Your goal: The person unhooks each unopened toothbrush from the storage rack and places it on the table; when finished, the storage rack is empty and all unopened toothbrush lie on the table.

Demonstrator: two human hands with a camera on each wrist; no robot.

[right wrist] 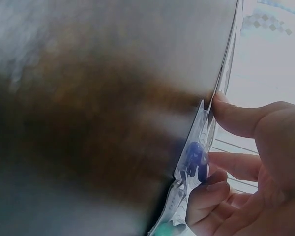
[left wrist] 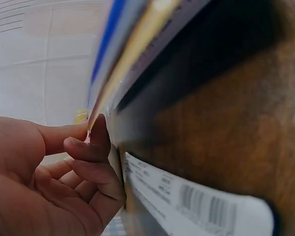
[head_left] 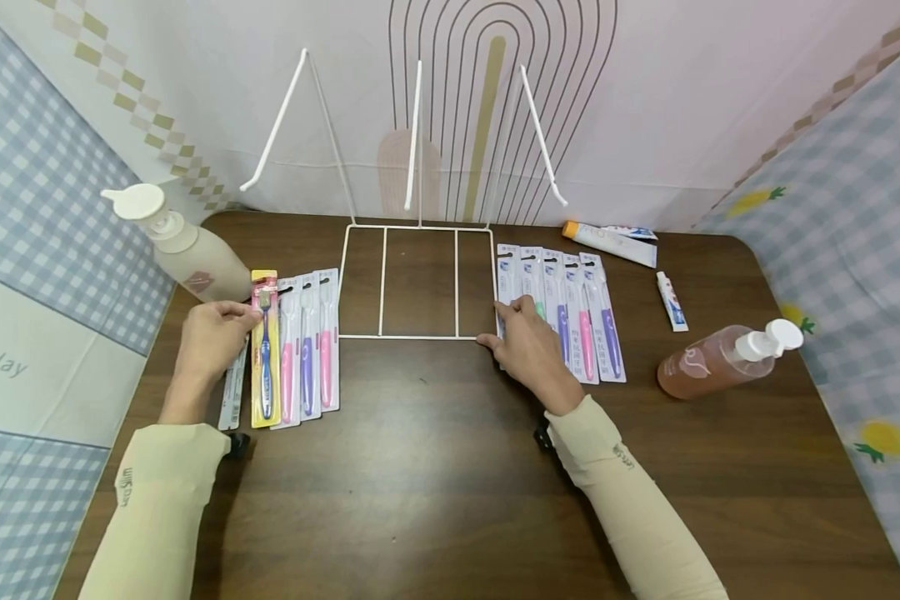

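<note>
Yellow-carded toothbrush pack [head_left: 266, 350] — blue brush inside — lies flat, leftmost but one in the row left of the white wire rack [head_left: 417, 282]. Clear toothbrush pack [head_left: 507, 287] — nearest the rack's right edge — has one edge lifted off the tabletop.

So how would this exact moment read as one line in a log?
left hand: pinching yellow toothbrush pack | right hand: lifting edge of toothbrush pack row | wire rack: between hands | table

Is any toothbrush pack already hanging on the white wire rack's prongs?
No: all three prongs of the white wire rack are bare, and the toothbrush packs lie flat on the table.
</note>
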